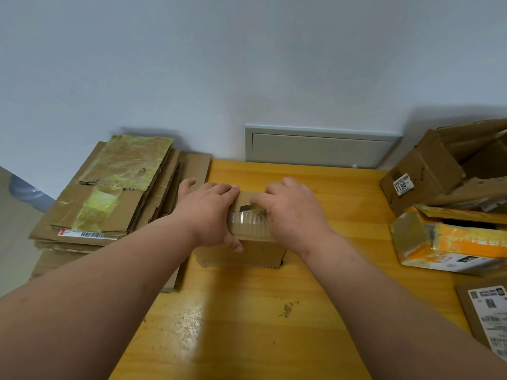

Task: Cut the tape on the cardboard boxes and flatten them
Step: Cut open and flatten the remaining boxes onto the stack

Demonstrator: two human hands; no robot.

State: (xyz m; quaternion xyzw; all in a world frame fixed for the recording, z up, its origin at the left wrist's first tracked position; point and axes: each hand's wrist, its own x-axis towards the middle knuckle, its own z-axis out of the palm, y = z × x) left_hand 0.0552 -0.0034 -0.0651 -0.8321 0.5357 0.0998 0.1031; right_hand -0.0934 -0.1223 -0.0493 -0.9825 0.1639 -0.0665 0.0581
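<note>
A small brown cardboard box (241,256) stands in the middle of the yellow wooden table (247,325), with clear tape (247,224) running over its top edge. My left hand (208,212) lies flat on the box top, fingers straight and thumb down on the front face. My right hand (290,212) is curled at the box's right side and grips a small cutter. Its grey blade tip (245,207) shows on the taped top between my two hands. The rest of the cutter is hidden in my fist.
A stack of flattened cardboard (115,193) with yellowish tape sits left of the table. At the right stand an open brown box (428,171), an orange-taped box (450,242) and a labelled parcel (488,311). A grey wall panel (318,149) is behind the table.
</note>
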